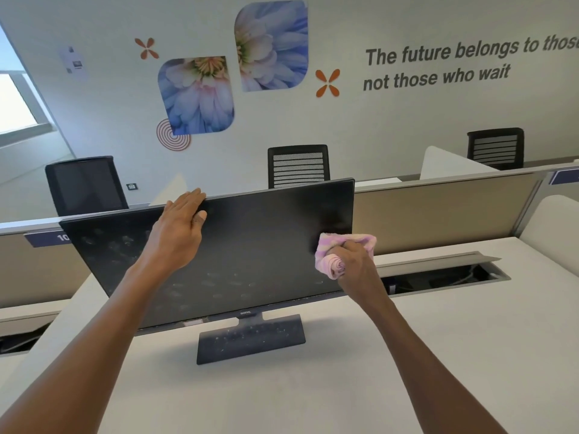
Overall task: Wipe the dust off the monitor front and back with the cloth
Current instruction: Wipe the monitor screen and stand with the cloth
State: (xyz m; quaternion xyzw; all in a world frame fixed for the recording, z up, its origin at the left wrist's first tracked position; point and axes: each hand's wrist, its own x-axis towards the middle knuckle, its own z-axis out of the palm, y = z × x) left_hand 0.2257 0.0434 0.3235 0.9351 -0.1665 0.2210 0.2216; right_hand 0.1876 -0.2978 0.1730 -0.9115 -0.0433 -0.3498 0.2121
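A black monitor point(250, 245) stands on a white desk point(438, 355), its dark screen facing me. Dusty smudges mark the left and lower parts of the screen and the flat stand base point(250, 338). My left hand point(180, 225) holds the monitor's top edge left of centre, fingers over the rim and thumb on the screen. My right hand point(351, 258) grips a bunched pink cloth point(332, 255) and presses it against the right side of the screen. The monitor's back is hidden.
A beige partition point(438, 208) runs behind the desk. An open cable tray point(445, 272) sits in the desk right of the monitor. Three black office chairs point(297, 166) stand beyond the partition, in front of a decorated wall.
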